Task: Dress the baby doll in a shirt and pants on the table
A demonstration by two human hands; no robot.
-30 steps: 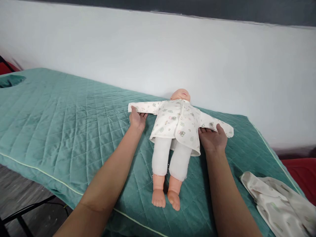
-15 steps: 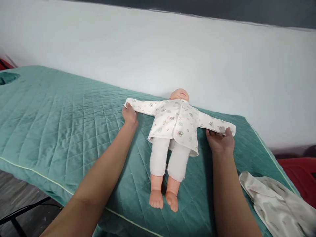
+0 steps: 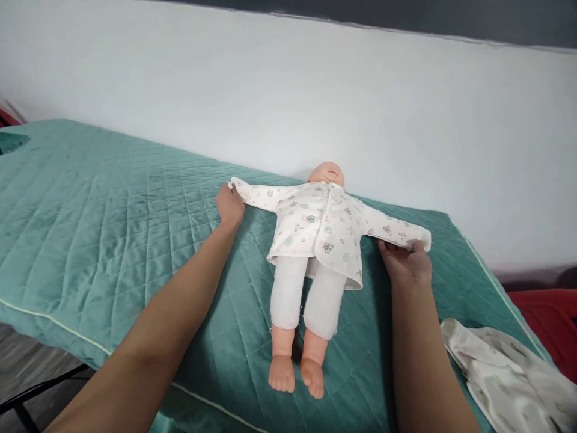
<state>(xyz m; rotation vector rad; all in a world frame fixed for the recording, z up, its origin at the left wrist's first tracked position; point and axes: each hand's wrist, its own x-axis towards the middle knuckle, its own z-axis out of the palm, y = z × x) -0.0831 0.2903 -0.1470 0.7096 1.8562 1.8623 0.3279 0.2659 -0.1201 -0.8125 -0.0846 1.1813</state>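
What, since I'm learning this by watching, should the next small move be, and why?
Probably letting the left hand and right hand ease off the sleeves: both already stretch out sideways, and the doll lies face up with the jacket on.

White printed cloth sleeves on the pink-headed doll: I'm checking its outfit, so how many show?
2. One white printed cloth sleeve stretches to the left hand, at its cuff; the other sleeve reaches the right hand. The hands hide small parts.
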